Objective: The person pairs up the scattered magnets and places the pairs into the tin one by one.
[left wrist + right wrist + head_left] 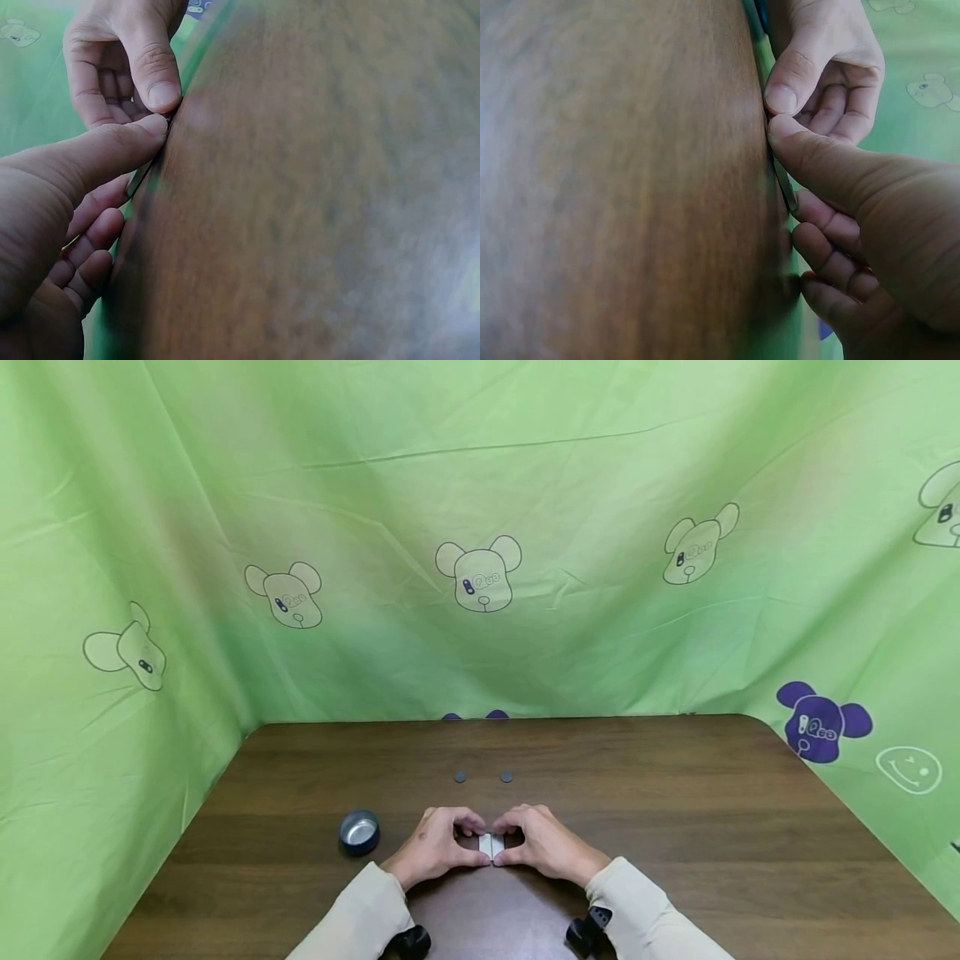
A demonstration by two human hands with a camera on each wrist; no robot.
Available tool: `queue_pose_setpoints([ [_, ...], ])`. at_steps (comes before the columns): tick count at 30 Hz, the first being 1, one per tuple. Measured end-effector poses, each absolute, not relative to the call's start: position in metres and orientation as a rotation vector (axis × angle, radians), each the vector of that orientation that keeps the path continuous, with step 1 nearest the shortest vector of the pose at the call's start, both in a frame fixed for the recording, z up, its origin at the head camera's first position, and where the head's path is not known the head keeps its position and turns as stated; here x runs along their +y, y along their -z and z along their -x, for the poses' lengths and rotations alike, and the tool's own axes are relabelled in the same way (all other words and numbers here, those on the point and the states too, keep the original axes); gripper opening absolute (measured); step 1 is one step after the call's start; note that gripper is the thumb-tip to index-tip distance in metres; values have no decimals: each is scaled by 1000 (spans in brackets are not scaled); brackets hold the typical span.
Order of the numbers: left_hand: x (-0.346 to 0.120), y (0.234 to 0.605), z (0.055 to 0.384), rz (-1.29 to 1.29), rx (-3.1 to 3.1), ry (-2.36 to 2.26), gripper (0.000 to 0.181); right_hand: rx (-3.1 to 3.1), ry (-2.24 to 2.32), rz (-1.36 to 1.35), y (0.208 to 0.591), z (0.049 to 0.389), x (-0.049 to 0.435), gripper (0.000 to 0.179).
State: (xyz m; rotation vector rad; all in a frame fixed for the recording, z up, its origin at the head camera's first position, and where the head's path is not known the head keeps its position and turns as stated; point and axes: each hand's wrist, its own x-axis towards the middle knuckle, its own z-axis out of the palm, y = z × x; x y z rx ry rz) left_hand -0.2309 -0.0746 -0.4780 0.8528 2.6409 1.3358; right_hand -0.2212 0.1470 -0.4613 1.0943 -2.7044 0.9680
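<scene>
Two small, flat white rectangular pieces lie side by side on the wooden table, a dark seam between them. My left hand [435,847] pinches the left white piece [485,846] between its thumb and fingers. On the other side, my right hand [553,847] does the same with the right white piece [498,845]. Both thumbs press the near edge, their tips almost meeting at the seam. Seen edge-on in the right wrist view, a piece [783,178] shows only as a thin dark strip. What exactly the pieces are, I cannot tell.
Two small dark discs [461,777] lie apart beyond the hands. A round dark container [359,832] with a silvery inside stands left of my left hand. Behind the brown table [675,793] hangs a green cloth [480,660] with bear-head drawings.
</scene>
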Motion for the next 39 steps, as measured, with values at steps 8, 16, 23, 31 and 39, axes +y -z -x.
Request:
queue_pose_setpoints([
  [8,-74,476,231,-858,2646,-1318,35,-2726,-1025,-1075,461,221,147,32],
  [16,-83,466,232,-859,2628,-1346,41,-2784,-1112,-1022,457,222,148,39],
  [23,-108,449,233,-829,2651,-1387,43,-2807,-1052,-1064,452,226,145,42],
  [31,-151,433,232,-749,2786,-1454,42,-2823,-1012,-1066,448,226,143,43],
  [39,-189,433,223,-591,2858,-1452,44,-2855,-1003,-1057,450,225,141,43],
])
